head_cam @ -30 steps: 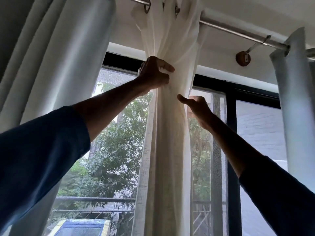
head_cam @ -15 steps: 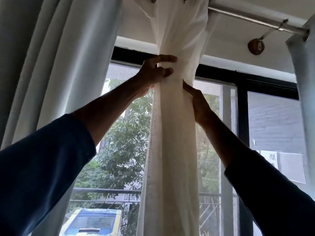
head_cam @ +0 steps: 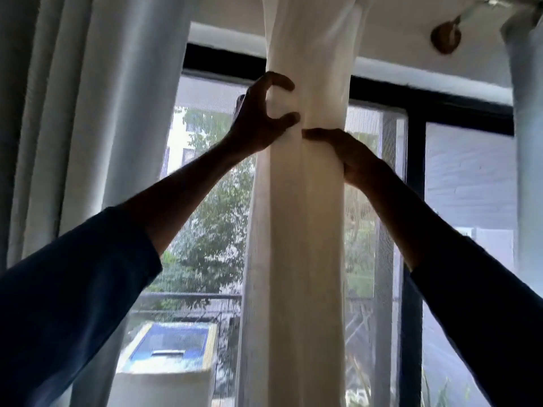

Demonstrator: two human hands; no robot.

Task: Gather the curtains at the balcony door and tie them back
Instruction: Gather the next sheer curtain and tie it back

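A white sheer curtain (head_cam: 299, 230) hangs gathered into one thick column in the middle of the balcony door. My left hand (head_cam: 258, 118) is on its left side, thumb and forefinger curled in a C with their tips against the cloth. My right hand (head_cam: 343, 154) wraps round the column from the right, just below the left hand, thumb across the front. Its fingers are hidden behind the cloth. No tie-back is visible.
A heavy grey curtain (head_cam: 88, 127) hangs at the left, another grey panel (head_cam: 529, 142) at the right edge. The curtain rod's bracket (head_cam: 445, 38) is on the wall at top right. The black door frame (head_cam: 414, 201) and a mesh screen lie behind.
The view has tilted down, so the rod left the frame. My right hand moved from beside the curtain to wrap round it. My left hand's fist loosened into an open C.
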